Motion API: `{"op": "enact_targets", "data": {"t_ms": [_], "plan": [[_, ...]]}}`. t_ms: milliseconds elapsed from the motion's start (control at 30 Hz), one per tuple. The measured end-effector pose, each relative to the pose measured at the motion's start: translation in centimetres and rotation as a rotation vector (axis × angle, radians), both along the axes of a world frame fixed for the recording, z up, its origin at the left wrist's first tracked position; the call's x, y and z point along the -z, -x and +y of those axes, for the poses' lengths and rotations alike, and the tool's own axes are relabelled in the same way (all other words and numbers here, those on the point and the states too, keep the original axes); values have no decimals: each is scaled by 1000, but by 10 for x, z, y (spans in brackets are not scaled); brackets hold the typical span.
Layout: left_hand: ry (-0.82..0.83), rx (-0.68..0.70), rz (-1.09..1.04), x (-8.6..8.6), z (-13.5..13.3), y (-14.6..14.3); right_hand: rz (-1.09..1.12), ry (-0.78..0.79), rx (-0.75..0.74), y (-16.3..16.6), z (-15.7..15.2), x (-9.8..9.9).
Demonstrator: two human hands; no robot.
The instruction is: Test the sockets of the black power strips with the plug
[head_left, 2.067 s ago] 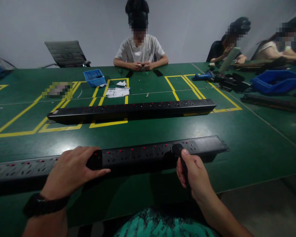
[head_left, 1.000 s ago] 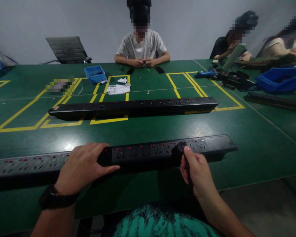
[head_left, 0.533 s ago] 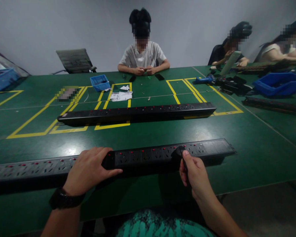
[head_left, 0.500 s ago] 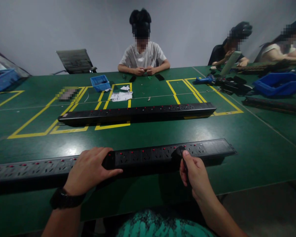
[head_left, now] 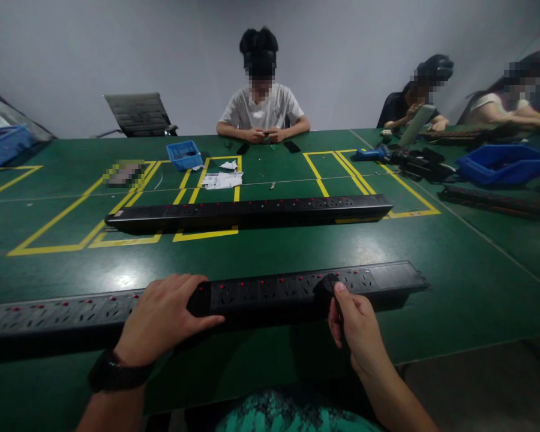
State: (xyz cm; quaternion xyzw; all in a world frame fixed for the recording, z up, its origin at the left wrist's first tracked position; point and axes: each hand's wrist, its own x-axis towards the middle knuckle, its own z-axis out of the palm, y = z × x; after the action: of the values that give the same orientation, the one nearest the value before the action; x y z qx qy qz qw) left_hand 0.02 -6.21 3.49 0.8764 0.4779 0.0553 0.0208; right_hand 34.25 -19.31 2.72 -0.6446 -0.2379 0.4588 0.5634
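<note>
the left hand [head_left: 162, 315] lay flat over the near power strip [head_left: 270, 291] on the table [head_left: 454, 264]; the right hand's [head_left: 355, 327] grip held a dark plug [head_left: 326, 287] pressed into it. uneven pushing could likely tilt the plug or slide the strip.

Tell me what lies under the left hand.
The left hand rests on the near power strip, covering part of its top. A black plug shows at its fingertips; the sockets beneath the palm are hidden.
</note>
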Motion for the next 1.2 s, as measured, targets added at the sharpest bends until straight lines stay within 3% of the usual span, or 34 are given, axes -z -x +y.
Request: {"op": "enact_targets", "data": {"t_ms": [900,1033,1133,1200], "plan": [[20,-7,48,-3,-2,-2,47,-9,-12,0,-2,8],[23,-10,59,-2,-1,-2,65,-161,4,0,-9,0],[14,-17,68,-1,-1,-2,103,-366,-2,-5,-16,-17],[15,-14,69,1,-2,-1,134,-408,-40,-6,-17,-29]]}}
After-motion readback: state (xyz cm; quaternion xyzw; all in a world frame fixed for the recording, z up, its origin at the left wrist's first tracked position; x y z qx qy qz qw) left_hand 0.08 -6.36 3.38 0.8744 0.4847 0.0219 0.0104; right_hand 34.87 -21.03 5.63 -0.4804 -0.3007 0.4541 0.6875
